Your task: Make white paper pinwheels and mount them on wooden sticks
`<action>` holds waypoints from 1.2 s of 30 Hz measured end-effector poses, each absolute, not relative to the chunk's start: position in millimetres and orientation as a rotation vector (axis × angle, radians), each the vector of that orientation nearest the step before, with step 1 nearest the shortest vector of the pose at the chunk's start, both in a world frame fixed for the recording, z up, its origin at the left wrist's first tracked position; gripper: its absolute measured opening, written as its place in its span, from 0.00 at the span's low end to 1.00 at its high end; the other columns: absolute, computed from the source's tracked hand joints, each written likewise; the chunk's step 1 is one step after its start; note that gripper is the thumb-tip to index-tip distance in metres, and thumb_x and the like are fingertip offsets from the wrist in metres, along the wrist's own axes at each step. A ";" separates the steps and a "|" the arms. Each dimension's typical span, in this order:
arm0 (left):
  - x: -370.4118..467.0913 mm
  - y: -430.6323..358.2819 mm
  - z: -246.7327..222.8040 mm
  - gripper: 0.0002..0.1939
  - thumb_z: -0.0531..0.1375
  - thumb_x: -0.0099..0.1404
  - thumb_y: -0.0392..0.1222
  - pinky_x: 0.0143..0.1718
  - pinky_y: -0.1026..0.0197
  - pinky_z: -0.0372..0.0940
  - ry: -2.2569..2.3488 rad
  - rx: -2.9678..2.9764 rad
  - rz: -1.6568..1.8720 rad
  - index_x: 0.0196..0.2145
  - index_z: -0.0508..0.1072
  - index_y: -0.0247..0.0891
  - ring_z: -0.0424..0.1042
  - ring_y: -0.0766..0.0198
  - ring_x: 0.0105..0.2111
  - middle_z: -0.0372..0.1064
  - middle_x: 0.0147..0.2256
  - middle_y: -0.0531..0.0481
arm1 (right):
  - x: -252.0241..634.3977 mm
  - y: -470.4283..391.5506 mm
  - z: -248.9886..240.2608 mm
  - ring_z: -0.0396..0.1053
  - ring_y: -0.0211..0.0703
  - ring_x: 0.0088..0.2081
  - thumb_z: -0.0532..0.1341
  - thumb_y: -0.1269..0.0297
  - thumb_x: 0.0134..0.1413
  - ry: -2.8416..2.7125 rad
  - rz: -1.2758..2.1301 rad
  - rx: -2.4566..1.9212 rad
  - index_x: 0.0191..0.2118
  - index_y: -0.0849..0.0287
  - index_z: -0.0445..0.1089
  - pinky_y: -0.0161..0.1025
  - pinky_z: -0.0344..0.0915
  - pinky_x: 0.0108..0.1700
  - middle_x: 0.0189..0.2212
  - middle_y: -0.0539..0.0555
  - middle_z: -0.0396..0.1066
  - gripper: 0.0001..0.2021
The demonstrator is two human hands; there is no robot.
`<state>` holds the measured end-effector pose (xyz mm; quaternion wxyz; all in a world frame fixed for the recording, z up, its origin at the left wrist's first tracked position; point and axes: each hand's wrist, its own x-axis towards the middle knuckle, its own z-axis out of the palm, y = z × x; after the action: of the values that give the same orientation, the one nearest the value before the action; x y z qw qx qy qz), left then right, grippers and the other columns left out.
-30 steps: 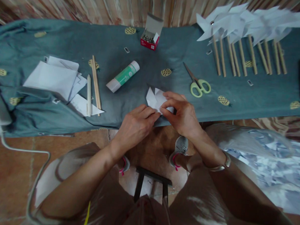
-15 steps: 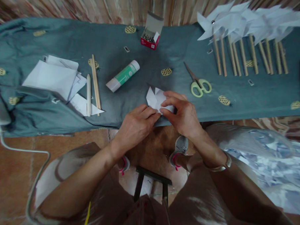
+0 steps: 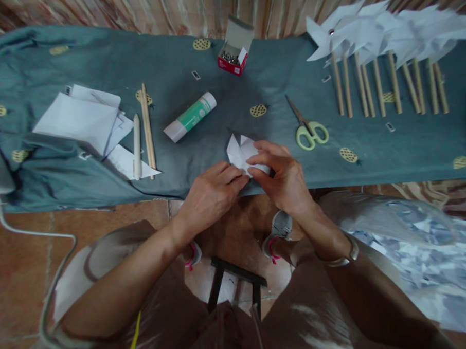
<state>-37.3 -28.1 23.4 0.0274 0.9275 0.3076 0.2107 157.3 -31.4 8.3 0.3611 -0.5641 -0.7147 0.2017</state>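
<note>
A small folded white paper [image 3: 237,153] lies at the front edge of the cloth-covered table, between my hands. My left hand [image 3: 216,190] pinches its lower edge with the fingers pressed together. From the right, my right hand [image 3: 282,171] curls over the paper, thumb and fingertips on its surface. Part of the paper is hidden under the right fingers. Beyond it to the left lies a glue stick [image 3: 190,117] with a green label. Scissors [image 3: 307,130] with light green handles rest to the right, blades pointing away.
An open red box of metal pins [image 3: 231,64] stands at the back. Paper pinwheels on sticks [image 3: 376,88] lie at the back right. Left are white sheets [image 3: 79,120], wooden sticks [image 3: 148,129] and a white tool [image 3: 137,147]. A bag of paper pieces [image 3: 415,249] sits lower right.
The right fingers have shifted very slightly on the paper. The left hand and the paper stay in nearly the same place.
</note>
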 end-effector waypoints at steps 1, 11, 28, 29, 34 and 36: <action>-37.6 -28.0 23.0 0.10 0.53 0.73 0.33 0.37 0.60 0.69 0.944 2.862 0.653 0.44 0.75 0.33 0.70 0.61 0.36 0.74 0.37 0.47 | 157.2 -31.8 8.0 0.71 0.52 0.51 0.64 0.68 0.56 -1.854 0.512 -1.444 0.38 0.52 0.77 0.54 0.70 0.54 0.51 0.54 0.74 0.05; -37.7 -28.0 21.8 0.10 0.53 0.72 0.33 0.37 0.59 0.69 0.945 2.834 0.642 0.43 0.75 0.33 0.70 0.60 0.37 0.74 0.38 0.45 | 153.9 -44.2 9.3 0.63 0.56 0.60 0.53 0.69 0.62 -2.128 0.240 -1.425 0.43 0.52 0.74 0.57 0.66 0.59 0.59 0.56 0.67 0.12; -34.8 -25.8 22.1 0.09 0.54 0.71 0.33 0.36 0.59 0.69 0.961 2.806 0.679 0.42 0.74 0.33 0.70 0.60 0.35 0.74 0.36 0.45 | 146.3 -46.3 -5.9 0.57 0.54 0.67 0.50 0.68 0.67 -2.076 0.112 -1.438 0.43 0.54 0.71 0.57 0.63 0.60 0.61 0.58 0.67 0.12; -34.6 -25.5 22.5 0.09 0.54 0.71 0.33 0.36 0.59 0.69 0.963 2.810 0.681 0.42 0.74 0.33 0.70 0.60 0.35 0.74 0.36 0.46 | 147.9 -46.5 -5.3 0.56 0.54 0.67 0.50 0.68 0.66 -2.063 0.145 -1.429 0.43 0.53 0.71 0.58 0.63 0.61 0.61 0.57 0.66 0.12; -34.6 -25.0 24.3 0.08 0.55 0.70 0.33 0.36 0.59 0.69 0.955 2.833 0.669 0.42 0.75 0.33 0.70 0.60 0.36 0.74 0.37 0.46 | 158.9 -45.0 4.6 0.60 0.52 0.64 0.51 0.72 0.61 -1.934 0.365 -1.360 0.46 0.53 0.73 0.58 0.62 0.63 0.57 0.58 0.70 0.16; -35.6 -24.4 24.9 0.09 0.55 0.70 0.32 0.37 0.59 0.69 0.962 2.842 0.659 0.41 0.75 0.34 0.70 0.60 0.36 0.75 0.37 0.46 | 164.0 -42.6 6.9 0.64 0.52 0.62 0.52 0.71 0.61 -1.879 0.394 -1.391 0.47 0.52 0.73 0.60 0.61 0.63 0.55 0.57 0.72 0.16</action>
<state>-35.6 -24.4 24.9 0.0350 0.9246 0.3130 0.2143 164.0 -42.6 6.9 0.3758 -0.5436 -0.7346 0.1540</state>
